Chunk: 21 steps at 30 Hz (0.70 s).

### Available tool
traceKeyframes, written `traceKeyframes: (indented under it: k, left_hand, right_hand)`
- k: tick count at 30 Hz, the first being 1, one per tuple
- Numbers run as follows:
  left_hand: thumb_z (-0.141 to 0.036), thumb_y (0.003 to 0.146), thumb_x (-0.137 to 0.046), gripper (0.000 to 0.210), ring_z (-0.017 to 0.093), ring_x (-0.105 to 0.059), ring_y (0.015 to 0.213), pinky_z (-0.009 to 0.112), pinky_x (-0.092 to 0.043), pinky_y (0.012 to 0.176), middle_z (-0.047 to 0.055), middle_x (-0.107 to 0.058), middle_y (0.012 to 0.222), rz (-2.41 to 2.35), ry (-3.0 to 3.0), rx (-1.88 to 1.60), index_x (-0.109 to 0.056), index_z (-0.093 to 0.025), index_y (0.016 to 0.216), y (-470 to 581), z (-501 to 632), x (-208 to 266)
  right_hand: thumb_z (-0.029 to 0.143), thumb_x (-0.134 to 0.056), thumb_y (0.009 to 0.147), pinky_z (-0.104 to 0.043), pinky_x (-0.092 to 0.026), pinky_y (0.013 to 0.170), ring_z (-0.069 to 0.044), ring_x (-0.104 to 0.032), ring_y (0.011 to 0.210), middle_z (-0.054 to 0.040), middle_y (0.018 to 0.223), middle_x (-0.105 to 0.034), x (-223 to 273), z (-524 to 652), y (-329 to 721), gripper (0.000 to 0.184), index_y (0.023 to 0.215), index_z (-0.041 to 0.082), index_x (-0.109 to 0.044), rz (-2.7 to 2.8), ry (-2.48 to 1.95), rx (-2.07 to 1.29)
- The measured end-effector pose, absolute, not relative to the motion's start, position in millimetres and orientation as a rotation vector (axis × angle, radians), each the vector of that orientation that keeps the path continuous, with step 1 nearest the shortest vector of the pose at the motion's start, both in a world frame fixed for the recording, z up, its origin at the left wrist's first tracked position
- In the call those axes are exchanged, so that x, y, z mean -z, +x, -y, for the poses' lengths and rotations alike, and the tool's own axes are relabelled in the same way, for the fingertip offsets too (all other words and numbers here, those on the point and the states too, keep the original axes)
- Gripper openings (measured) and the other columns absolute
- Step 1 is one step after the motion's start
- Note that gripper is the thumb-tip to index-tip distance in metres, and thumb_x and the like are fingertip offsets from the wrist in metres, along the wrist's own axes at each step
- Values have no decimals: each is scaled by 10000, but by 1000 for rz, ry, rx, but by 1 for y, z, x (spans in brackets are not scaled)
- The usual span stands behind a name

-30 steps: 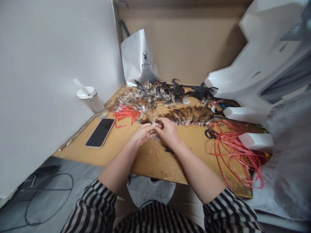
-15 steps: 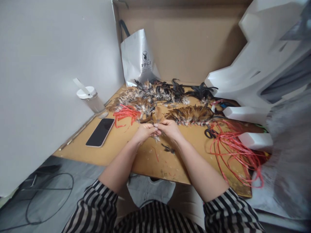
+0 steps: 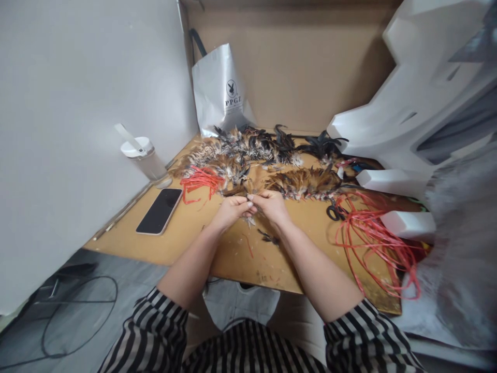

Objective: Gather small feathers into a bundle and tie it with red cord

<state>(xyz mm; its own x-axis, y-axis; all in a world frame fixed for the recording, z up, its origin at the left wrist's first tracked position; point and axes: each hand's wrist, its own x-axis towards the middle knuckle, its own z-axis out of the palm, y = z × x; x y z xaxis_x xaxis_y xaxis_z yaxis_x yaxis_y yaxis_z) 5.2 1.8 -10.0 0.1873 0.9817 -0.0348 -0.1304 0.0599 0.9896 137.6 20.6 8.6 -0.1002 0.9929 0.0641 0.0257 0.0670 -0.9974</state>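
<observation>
Over the front of the table, my left hand (image 3: 232, 211) and my right hand (image 3: 273, 208) meet fingertip to fingertip. Both are closed in a pinch on a small bunch of brown feathers (image 3: 254, 178), whose tips fan out above the fingers. Pale fluffy ends hang just below my hands. Behind the left hand lie a bundle of short red plastic strips (image 3: 202, 181) and a heap of brown and white feathers (image 3: 229, 168). Beyond the right hand runs a row of brown feathers (image 3: 305, 182). A small dark feather (image 3: 267, 238) rests on the table below my right hand.
A phone (image 3: 159, 211) and a lidded cup (image 3: 144, 160) stand at the left. Black-handled scissors (image 3: 334, 210) and tangled red plastic strips (image 3: 368, 248) lie right, beside white foam pieces (image 3: 409, 225). Dark feathers (image 3: 322, 145) and a silver bag (image 3: 217, 93) are at the back of the table (image 3: 186, 238).
My hands stay together on the feathers. The right thumb and fingers have shifted slightly; the rest of the table looks the same.
</observation>
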Motion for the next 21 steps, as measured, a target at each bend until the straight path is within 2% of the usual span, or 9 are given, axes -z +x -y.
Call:
traceKeyframes:
  k: [7, 11, 12, 18, 21]
  left_hand:
    - [-322, 633, -696, 205, 96, -569, 571, 214, -452, 603, 67, -674, 670, -1058, 1198, -1134, -680, -120, 662, 4, -3, 10]
    - [-332, 607, -723, 237, 90, -580, 588, 190, -443, 590, 62, -669, 670, -1061, 1020, -1253, -671, -111, 678, -2, -7, 9]
    - [-327, 607, -726, 242, 87, -586, 601, 181, -440, 587, 59, -669, 678, -1049, 947, -1300, -670, -111, 702, -4, -9, 8]
    - [-271, 629, -724, 245, 76, -600, 612, 151, -435, 551, 50, -661, 685, -972, 732, -1413, -665, -105, 799, -13, -13, 6]
    - [-259, 649, -712, 229, 77, -604, 613, 147, -435, 541, 51, -660, 686, -961, 733, -1409, -660, -100, 805, -13, -13, 7]
  right_hand:
    - [378, -707, 544, -217, -283, 440, -67, -377, 420, 29, 434, -497, -8, -19, 133, 301, 477, 140, -536, 1262, -1106, -1318]
    - [392, -680, 577, -221, -366, 521, -89, -476, 508, -3, 591, -606, -9, -22, 139, 279, 671, 134, -631, 1323, -1058, -1326]
    - [384, -666, 594, -224, -378, 541, -96, -495, 533, -13, 631, -624, -10, -23, 143, 280, 717, 133, -648, 1407, -1073, -1284]
    - [226, -556, 653, -214, -370, 560, -115, -536, 568, -18, 615, -637, -18, -21, 165, 133, 632, 153, -665, 2274, -1261, -939]
    - [235, -570, 643, -220, -343, 533, -122, -534, 559, -29, 615, -634, -25, -11, 163, 117, 644, 169, -667, 2524, -1402, -715]
